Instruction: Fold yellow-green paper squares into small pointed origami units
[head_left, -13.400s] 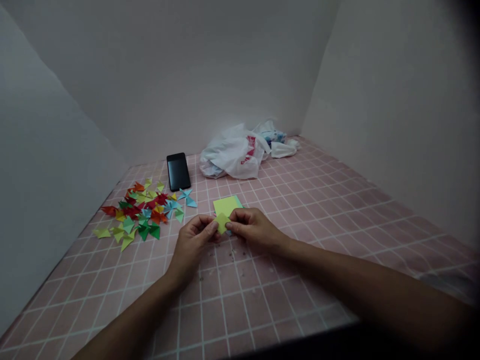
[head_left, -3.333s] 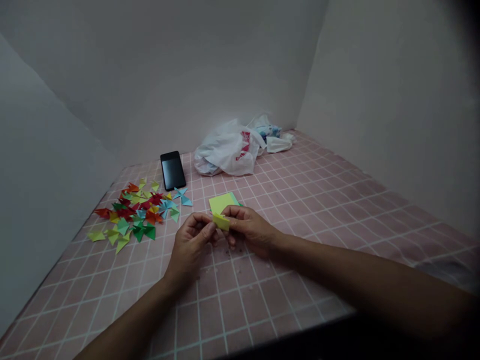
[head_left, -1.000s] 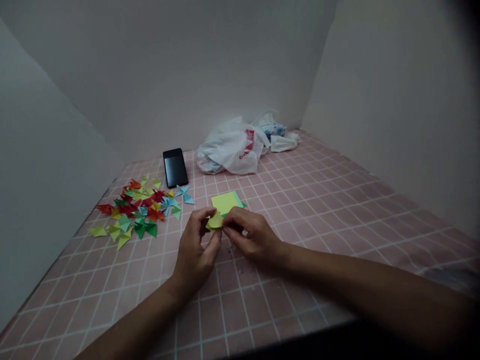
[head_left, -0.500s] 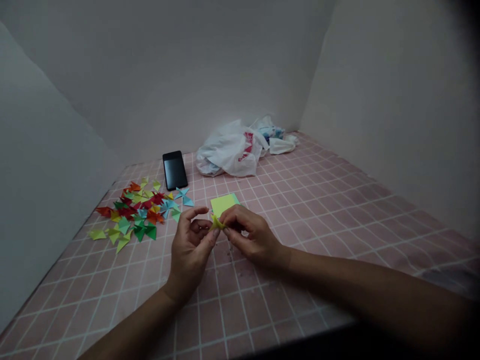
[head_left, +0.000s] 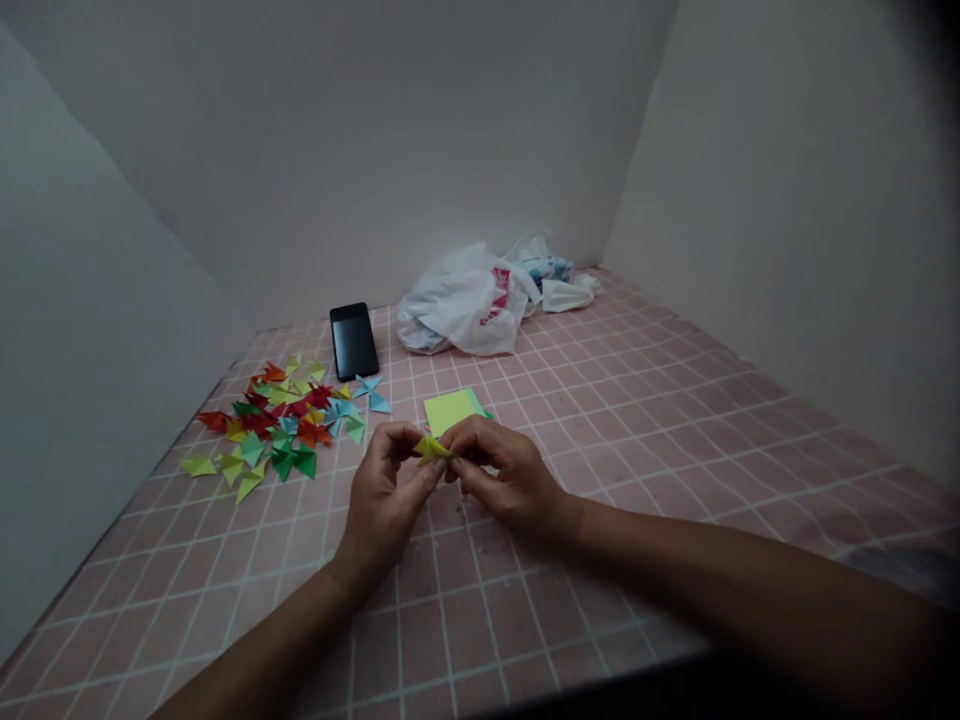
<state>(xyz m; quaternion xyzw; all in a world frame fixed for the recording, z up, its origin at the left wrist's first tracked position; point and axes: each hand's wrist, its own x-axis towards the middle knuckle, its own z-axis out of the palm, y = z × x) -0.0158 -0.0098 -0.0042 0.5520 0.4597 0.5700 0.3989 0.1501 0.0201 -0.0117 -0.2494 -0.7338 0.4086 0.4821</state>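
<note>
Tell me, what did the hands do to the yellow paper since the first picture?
Both hands, left hand and right hand, kept their grip and folded the flat yellow paper into a smaller, pointed shape. The paper stack, folded pieces, phone and plastic bag stayed put.

Phone (head_left: 354, 341) behind folded papers (head_left: 277, 425)

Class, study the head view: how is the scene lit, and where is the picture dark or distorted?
Head view: dim, even light with no glare; the folded yellow paper between the left hand and right hand is small but readable; the right edge and bottom right corner are dark; the pink grid cloth bends, showing wide-angle distortion.
</note>
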